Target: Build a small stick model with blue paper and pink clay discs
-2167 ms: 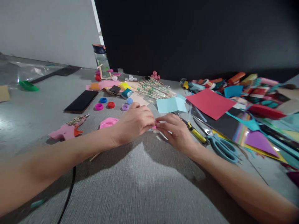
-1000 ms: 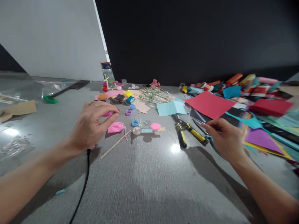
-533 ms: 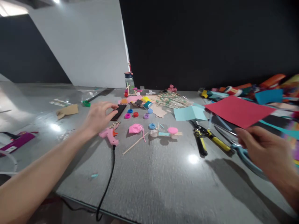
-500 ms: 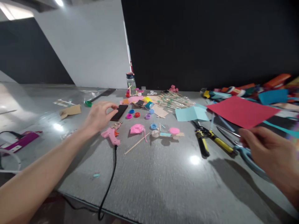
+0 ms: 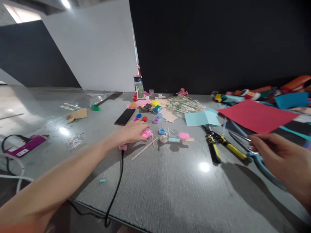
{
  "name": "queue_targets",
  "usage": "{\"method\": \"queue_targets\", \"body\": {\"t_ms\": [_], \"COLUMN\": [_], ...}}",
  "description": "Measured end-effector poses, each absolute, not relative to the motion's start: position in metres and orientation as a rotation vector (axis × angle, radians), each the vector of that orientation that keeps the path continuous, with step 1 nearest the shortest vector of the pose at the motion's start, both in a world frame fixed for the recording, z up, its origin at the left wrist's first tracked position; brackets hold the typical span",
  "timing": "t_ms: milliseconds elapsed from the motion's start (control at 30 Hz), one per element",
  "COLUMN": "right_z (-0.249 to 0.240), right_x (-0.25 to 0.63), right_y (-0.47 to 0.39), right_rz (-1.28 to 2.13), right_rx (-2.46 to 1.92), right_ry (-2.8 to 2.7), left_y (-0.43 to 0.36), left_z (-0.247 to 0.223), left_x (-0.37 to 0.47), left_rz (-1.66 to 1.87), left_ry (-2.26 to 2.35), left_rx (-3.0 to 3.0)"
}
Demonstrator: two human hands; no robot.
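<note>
We find the pink bundle [image 5: 146, 133] about midway between the near edge of the table [image 5: 165, 184] and the black panel [image 5: 218, 42] behind its far edge. It is bright, glossy and crumpled, rounded in outline, and a thin pink tail trails from its right side towards the near edge, meeting the upper end of a slim wooden stick [image 5: 144, 149]. Our left hand [image 5: 132, 132] reaches over it with the fingers loosely bent and partly spread; the fingertips cover its left side, and we cannot tell whether they grip it or only hang above it.

Just to its right, we have a small assembled piece [image 5: 173, 140]: a pale blue strip, a bright pink disc on top, whitish round parts below and a bare wooden end. A blue ring [image 5: 161, 131] lies just behind it.

Our right hand [image 5: 283, 158] is towards the table's right side, fingers curled in and thumb against them, over the blue-handled scissors [image 5: 261, 170]. Something thin and shiny shows at its fingertips, but we cannot tell whether it is held. Yellow-and-black pliers [image 5: 213, 149] lie between this hand and the assembled piece.
</note>
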State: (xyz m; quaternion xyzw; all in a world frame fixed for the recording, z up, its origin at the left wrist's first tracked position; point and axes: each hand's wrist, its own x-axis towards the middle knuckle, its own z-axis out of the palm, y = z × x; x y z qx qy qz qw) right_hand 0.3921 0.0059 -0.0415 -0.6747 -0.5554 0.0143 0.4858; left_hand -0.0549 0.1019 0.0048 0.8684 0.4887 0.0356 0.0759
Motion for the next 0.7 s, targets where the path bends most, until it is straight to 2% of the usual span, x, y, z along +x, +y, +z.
{"method": "queue_targets", "body": {"t_ms": [133,233,400,500,700], "right_z": [-0.041,-0.038,-0.031,-0.018,0.01], "right_x": [0.394,0.392,0.365,0.332,0.274], "right_y": [0.003,0.0,-0.016,-0.036,-0.065], "right_rz": [0.03,0.038,-0.062,-0.164,0.139], "right_rx": [-1.646,-1.62,-1.435,-1.259,-0.808], "right_ry": [-1.374,-1.39,-1.546,-1.788,-2.135], "left_y": [0.107,0.101,0.051,0.014,-0.022], "left_z": [-0.007,0.001,0.034,0.044,0.035], "left_x": [-0.05,-0.056,-0.05,-0.036,-0.003], "left_rz": [0.074,0.146,0.28,0.373,0.457], "left_ry": [1.443,1.476,1.425,1.24,0.87], "left_rx": [2.585,2.559,2.498,2.401,2.298]}}
